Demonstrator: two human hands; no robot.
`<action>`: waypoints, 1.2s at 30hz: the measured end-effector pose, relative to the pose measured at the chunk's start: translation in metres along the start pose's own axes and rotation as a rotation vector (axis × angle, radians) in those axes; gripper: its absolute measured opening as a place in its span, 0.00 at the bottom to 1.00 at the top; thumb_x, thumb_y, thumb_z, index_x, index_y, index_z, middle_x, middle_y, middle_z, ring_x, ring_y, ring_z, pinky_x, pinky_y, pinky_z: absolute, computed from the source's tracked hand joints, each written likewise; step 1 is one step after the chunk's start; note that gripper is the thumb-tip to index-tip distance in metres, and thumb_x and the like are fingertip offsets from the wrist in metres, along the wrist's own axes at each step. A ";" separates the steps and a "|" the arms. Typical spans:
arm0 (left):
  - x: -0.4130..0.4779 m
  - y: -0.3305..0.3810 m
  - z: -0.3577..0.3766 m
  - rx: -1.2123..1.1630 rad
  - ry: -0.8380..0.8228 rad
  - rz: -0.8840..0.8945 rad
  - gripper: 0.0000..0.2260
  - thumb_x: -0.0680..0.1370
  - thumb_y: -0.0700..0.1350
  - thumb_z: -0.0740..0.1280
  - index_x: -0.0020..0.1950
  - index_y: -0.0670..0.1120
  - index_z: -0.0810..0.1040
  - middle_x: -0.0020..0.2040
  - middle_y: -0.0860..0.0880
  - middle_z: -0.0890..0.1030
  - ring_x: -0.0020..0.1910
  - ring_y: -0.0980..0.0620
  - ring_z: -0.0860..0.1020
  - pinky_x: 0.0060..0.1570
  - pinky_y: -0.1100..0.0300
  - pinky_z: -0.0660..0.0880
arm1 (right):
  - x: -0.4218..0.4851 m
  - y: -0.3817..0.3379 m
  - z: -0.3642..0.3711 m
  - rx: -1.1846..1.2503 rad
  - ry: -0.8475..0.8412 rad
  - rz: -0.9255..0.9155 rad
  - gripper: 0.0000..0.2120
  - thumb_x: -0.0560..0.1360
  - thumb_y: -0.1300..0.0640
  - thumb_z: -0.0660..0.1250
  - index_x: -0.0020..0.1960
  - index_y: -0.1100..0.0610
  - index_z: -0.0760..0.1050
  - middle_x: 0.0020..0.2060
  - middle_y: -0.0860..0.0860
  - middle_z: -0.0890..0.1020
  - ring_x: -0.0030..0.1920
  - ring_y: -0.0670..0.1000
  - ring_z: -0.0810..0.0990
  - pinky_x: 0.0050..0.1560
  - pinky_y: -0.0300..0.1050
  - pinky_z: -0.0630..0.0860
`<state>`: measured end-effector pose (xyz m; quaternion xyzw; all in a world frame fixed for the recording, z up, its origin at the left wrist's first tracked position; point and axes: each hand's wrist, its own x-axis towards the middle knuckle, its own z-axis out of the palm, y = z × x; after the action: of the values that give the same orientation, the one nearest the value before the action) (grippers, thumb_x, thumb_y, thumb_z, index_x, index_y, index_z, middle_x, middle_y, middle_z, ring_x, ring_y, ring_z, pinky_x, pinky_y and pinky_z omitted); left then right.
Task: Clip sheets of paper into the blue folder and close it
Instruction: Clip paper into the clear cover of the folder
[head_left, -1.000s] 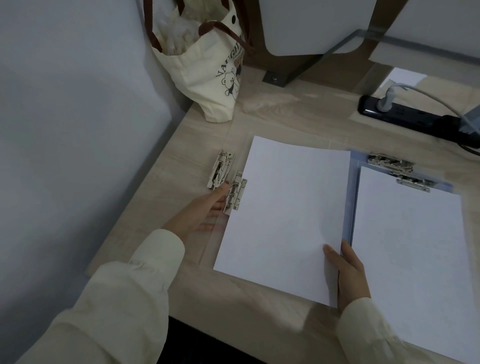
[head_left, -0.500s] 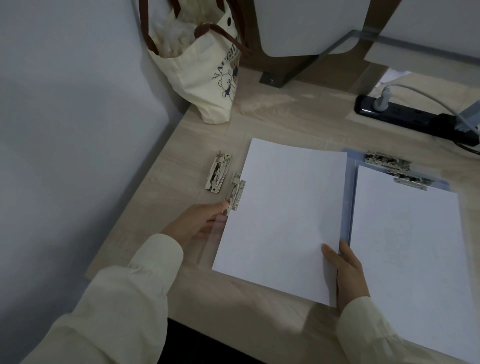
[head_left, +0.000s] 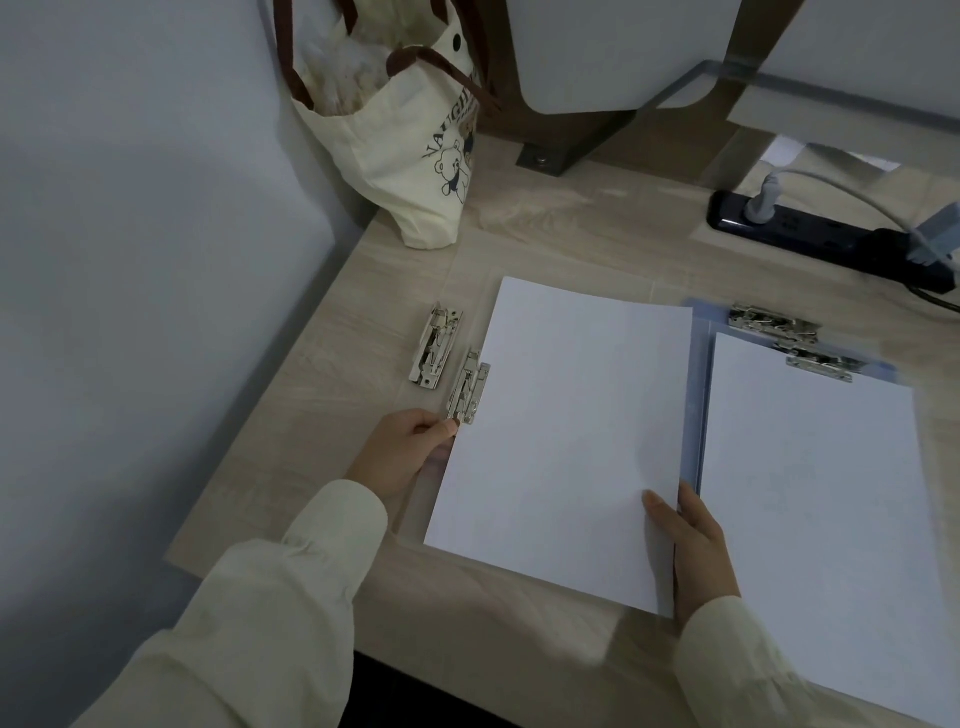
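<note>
Two grips are at work. My left grip (head_left: 405, 452) has its fingers curled, thumb and forefinger meeting at the near end of a metal clip (head_left: 468, 387); whether they truly pinch it I cannot tell. A second clip (head_left: 435, 345) lies just beyond that grip, apart from the first. My right grip (head_left: 698, 551) is narrow, holding the near right corner of a loose sheet (head_left: 566, 431), thumb on top. That sheet spans the space between both grips, its left edge touching the first clip. The blue folder (head_left: 697, 395) lies open on the surface (head_left: 571, 234), its spine just beyond the right grip. Another sheet (head_left: 821, 509) lies right of that grip, under a top clip (head_left: 821, 364). A tote bag (head_left: 415, 156) stands far beyond the left grip.
</note>
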<state>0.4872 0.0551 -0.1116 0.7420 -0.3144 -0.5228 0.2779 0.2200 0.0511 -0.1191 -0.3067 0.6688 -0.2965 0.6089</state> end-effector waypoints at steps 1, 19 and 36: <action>0.000 0.000 0.000 0.016 -0.009 0.005 0.12 0.77 0.46 0.64 0.52 0.39 0.80 0.46 0.45 0.83 0.41 0.54 0.78 0.38 0.63 0.70 | 0.000 0.000 0.000 -0.005 0.003 0.003 0.10 0.75 0.61 0.62 0.48 0.48 0.78 0.51 0.54 0.81 0.56 0.62 0.78 0.62 0.61 0.72; -0.037 0.032 -0.008 -0.088 -0.023 0.078 0.05 0.78 0.45 0.63 0.49 0.46 0.77 0.43 0.52 0.78 0.45 0.54 0.75 0.43 0.62 0.71 | -0.012 -0.023 0.016 -1.011 -0.041 -0.271 0.28 0.76 0.59 0.61 0.73 0.58 0.55 0.74 0.55 0.54 0.74 0.56 0.56 0.74 0.46 0.54; -0.122 0.159 0.141 -0.103 -0.567 0.461 0.15 0.79 0.39 0.59 0.56 0.59 0.73 0.47 0.55 0.77 0.48 0.60 0.77 0.49 0.67 0.73 | -0.117 -0.149 -0.107 -0.163 -0.198 -0.225 0.12 0.75 0.53 0.63 0.57 0.45 0.75 0.49 0.46 0.84 0.50 0.44 0.82 0.46 0.42 0.79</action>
<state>0.2940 0.0326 0.0374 0.4622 -0.5113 -0.6464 0.3272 0.1287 0.0491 0.0790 -0.4557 0.5889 -0.2756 0.6079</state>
